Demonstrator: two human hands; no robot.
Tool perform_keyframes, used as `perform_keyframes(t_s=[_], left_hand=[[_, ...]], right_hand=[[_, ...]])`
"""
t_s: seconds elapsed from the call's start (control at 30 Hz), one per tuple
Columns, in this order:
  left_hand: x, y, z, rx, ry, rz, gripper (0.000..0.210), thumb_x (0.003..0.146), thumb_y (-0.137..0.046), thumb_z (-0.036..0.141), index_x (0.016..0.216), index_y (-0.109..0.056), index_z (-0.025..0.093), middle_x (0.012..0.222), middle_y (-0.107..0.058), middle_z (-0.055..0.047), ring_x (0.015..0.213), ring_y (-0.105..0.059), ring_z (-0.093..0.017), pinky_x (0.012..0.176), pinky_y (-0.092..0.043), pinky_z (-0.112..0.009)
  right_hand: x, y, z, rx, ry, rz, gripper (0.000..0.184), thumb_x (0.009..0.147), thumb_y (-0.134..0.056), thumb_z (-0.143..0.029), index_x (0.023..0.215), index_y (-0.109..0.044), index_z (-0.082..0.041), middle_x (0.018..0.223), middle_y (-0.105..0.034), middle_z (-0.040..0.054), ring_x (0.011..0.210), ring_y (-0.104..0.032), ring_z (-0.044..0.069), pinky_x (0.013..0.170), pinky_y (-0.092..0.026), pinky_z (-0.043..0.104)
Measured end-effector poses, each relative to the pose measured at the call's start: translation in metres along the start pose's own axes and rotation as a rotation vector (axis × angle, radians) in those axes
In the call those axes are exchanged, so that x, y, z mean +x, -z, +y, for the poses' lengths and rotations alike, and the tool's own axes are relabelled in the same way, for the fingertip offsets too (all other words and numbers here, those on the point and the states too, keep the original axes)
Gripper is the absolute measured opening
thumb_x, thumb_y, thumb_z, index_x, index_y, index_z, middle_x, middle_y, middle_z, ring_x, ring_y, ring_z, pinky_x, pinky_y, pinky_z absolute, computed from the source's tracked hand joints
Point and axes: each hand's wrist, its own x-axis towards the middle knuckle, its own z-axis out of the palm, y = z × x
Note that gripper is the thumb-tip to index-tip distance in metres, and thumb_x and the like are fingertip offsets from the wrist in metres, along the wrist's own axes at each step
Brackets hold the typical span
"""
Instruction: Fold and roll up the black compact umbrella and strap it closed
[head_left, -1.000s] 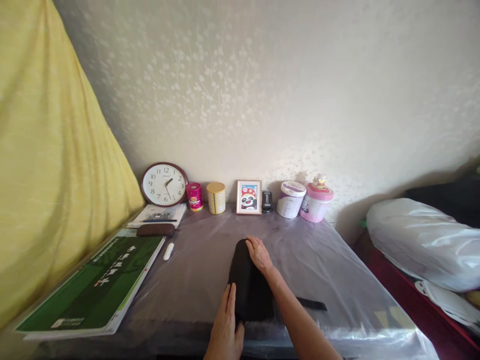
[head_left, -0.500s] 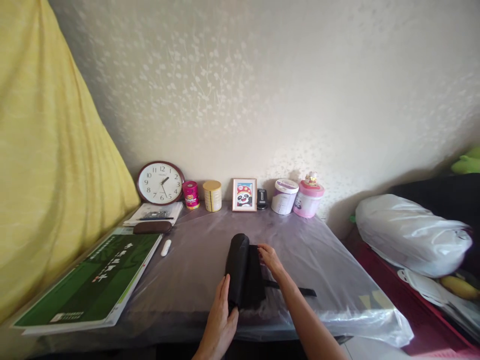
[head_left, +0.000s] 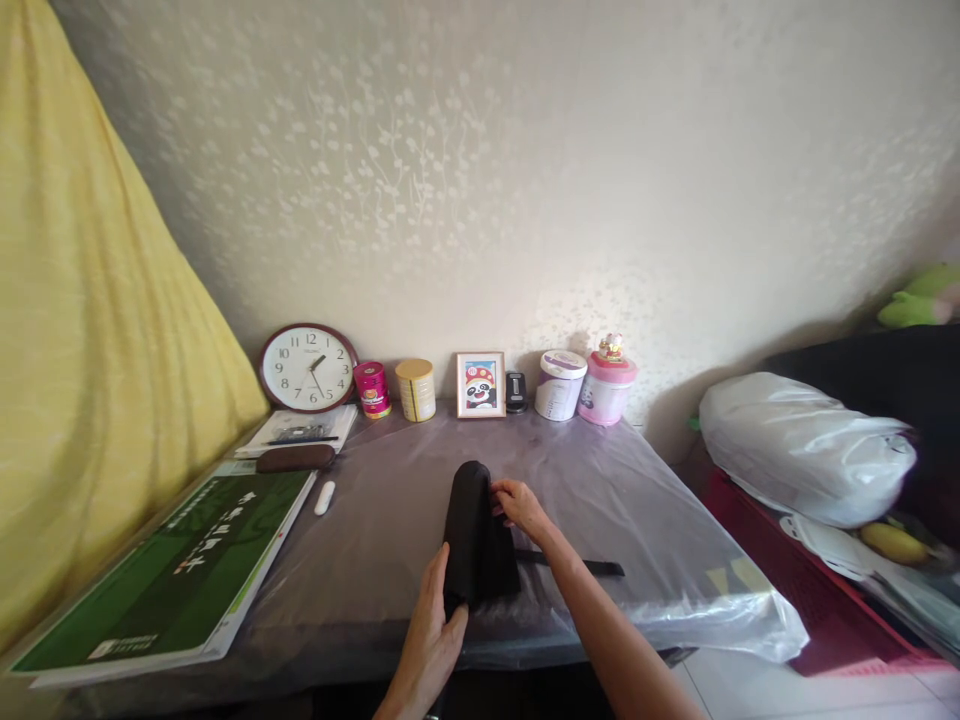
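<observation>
A black rolled-up piece of fabric lies lengthwise at the front middle of the table, with a loose flap along its right side. My left hand grips the near left part of the roll, thumb at its near end and fingers along its side. At the far end, my right hand pinches the flap's edge, which is lifted against the roll. A narrow black strap runs out to the right under my right forearm. What exactly the rolled item is, I cannot tell.
Left on the plastic-covered table are a green book, a brown case and a small white object. Along the wall stand a clock, a picture frame and several canisters. A white bag sits at right.
My right hand has shifted left, bringing the flap's far edge up against the roll. My left hand keeps its hold. The whole view has shifted slightly.
</observation>
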Motion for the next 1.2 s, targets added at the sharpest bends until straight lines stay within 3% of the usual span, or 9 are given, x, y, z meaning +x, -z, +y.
perform_keyframes(t_s=[0.13, 0.27, 0.4, 0.5, 0.6, 0.77, 1.0, 1.2], left_hand=[[0.0, 0.001, 0.0, 0.008, 0.008, -0.014, 0.07, 0.068, -0.041, 0.017, 0.135, -0.022, 0.015, 0.145, -0.026, -0.006, 0.135, -0.02, -0.016, 0.113, -0.015, -0.033], [0.002, 0.001, -0.006, 0.037, -0.005, -0.016, 0.069, 0.069, -0.04, 0.017, 0.135, -0.021, 0.012, 0.145, -0.025, -0.009, 0.136, -0.019, -0.017, 0.113, -0.014, -0.035], [0.005, -0.002, -0.021, 0.072, -0.055, 0.027, 0.067, 0.069, -0.041, 0.015, 0.134, -0.024, 0.015, 0.143, -0.03, -0.01, 0.134, -0.023, -0.018, 0.113, -0.017, -0.039], [0.007, -0.004, -0.029, 0.11, -0.09, 0.044, 0.067, 0.069, -0.04, 0.014, 0.134, -0.025, 0.014, 0.141, -0.033, -0.012, 0.132, -0.028, -0.02, 0.112, -0.02, -0.041], [0.007, -0.004, -0.03, 0.159, -0.116, 0.061, 0.065, 0.07, -0.04, 0.013, 0.134, -0.026, 0.012, 0.141, -0.033, -0.014, 0.132, -0.029, -0.022, 0.111, -0.022, -0.043], [0.006, -0.003, -0.027, 0.276, -0.162, 0.107, 0.063, 0.071, -0.04, 0.014, 0.134, -0.029, 0.011, 0.144, -0.023, -0.016, 0.133, -0.024, -0.026, 0.109, -0.024, -0.045], [0.009, -0.001, -0.036, 0.315, -0.156, 0.068, 0.068, 0.068, -0.041, 0.017, 0.134, -0.028, 0.008, 0.135, -0.039, -0.016, 0.127, -0.036, -0.025, 0.108, -0.029, -0.043], [0.007, 0.0, -0.036, 0.312, -0.121, 0.038, 0.068, 0.071, -0.038, 0.018, 0.136, -0.023, 0.008, 0.14, -0.036, -0.014, 0.13, -0.033, -0.023, 0.109, -0.027, -0.04]], right_hand=[[-0.005, -0.004, -0.003, 0.033, -0.008, -0.032, 0.036, 0.078, -0.038, -0.014, 0.111, -0.054, -0.018, 0.085, -0.062, 0.0037, 0.057, -0.065, 0.011, 0.044, -0.047, 0.018], [-0.012, -0.012, -0.001, 0.027, 0.058, -0.022, 0.037, 0.078, -0.04, -0.014, 0.112, -0.052, -0.022, 0.091, -0.058, 0.0014, 0.056, -0.063, 0.007, 0.047, -0.048, 0.017], [-0.02, -0.018, 0.0, -0.153, 0.332, 0.033, 0.044, 0.073, -0.045, -0.008, 0.113, -0.053, -0.024, 0.094, -0.056, 0.0003, 0.057, -0.058, 0.006, 0.06, -0.051, 0.022], [-0.028, -0.019, -0.006, -0.324, 0.556, 0.02, 0.047, 0.073, -0.045, -0.006, 0.114, -0.054, -0.027, 0.1, -0.054, 0.0026, 0.078, -0.059, 0.011, 0.077, -0.05, 0.027], [-0.038, -0.016, -0.016, -0.448, 0.701, -0.053, 0.04, 0.076, -0.044, -0.006, 0.107, -0.059, -0.027, 0.109, -0.051, 0.0036, 0.092, -0.056, 0.013, 0.084, -0.046, 0.027], [-0.045, -0.011, -0.027, -0.501, 0.747, -0.18, 0.029, 0.077, -0.046, -0.009, 0.096, -0.06, -0.025, 0.119, -0.048, 0.0023, 0.088, -0.057, 0.011, 0.079, -0.047, 0.024], [-0.039, -0.01, -0.031, -0.467, 0.861, -0.29, 0.032, 0.078, -0.046, -0.006, 0.102, -0.059, -0.022, 0.105, -0.054, 0.0036, 0.095, -0.055, 0.012, 0.086, -0.044, 0.025], [-0.034, -0.014, -0.034, -0.443, 0.86, -0.316, 0.017, 0.082, -0.048, -0.01, 0.086, -0.06, -0.021, 0.094, -0.053, 0.0026, 0.083, -0.055, 0.011, 0.077, -0.046, 0.023]])
